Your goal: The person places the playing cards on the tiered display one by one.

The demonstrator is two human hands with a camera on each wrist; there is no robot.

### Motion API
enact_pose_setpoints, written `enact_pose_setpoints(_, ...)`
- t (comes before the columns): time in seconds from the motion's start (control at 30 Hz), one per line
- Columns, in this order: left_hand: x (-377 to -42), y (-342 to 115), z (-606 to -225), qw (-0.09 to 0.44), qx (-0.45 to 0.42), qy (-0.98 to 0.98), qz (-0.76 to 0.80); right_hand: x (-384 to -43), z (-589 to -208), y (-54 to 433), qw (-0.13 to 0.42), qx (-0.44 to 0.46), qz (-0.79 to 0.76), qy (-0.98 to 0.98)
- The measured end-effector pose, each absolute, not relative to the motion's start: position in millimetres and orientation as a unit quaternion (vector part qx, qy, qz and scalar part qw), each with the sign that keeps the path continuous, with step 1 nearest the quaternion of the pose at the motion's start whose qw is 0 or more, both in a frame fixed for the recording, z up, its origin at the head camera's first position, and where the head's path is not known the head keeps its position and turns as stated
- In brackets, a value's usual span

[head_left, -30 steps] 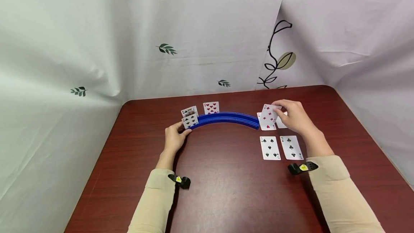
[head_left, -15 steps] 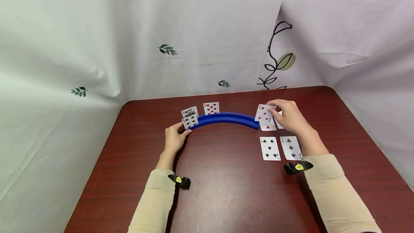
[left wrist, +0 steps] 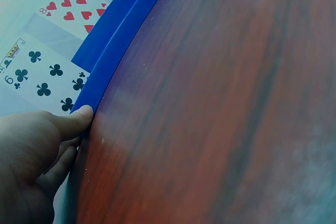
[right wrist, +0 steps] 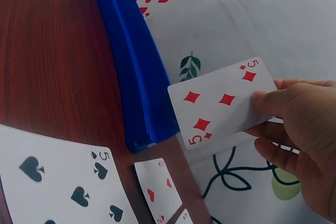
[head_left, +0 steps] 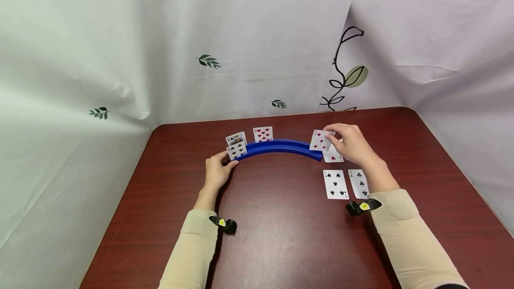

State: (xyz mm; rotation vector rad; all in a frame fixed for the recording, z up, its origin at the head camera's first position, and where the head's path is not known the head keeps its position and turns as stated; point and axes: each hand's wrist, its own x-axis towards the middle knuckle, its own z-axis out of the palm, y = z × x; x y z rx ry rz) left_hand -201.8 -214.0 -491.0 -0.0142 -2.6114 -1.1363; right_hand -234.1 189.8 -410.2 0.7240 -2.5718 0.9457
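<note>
1 diamond card (right wrist: 218, 106) reading "5" pinched in right hand (right wrist: 310, 127), blue rack (head_left: 279, 147) gripped by left hand (head_left: 217, 171)

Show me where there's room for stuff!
The biggest bare patch of table lies in front of the blue rack, between the left sleeve and the five of spades. Another is left of the left grip. It's crowded at the rack's right end, where the right grip pinches the five of diamonds near the two of hearts.
</note>
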Motion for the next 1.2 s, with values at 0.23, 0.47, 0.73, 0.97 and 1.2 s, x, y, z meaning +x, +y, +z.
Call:
enact_pose_setpoints(0.23,-203,-214,-491,0.144,-0.003,-0.908,-0.393,-236,-410,182,0.144,0.257,0.335,-0.895)
enact_pose_setpoints(0.47,-203,-214,-490,0.144,-0.004,-0.910,-0.389,-238,-410,176,0.144,0.272,0.343,-0.887)
enact_pose_setpoints(0.73,-202,-214,-491,0.142,-0.003,-0.907,-0.396,-239,-410,169,0.138,0.271,0.342,-0.889)
enact_pose_setpoints(0.97,-201,-214,-491,0.141,-0.003,-0.907,-0.396,-238,-411,165,0.137,0.273,0.349,-0.886)
enact_pose_setpoints(1.2,-202,-214,-492,0.145,-0.006,-0.905,-0.401,-238,-409,160,0.134,0.271,0.345,-0.889)
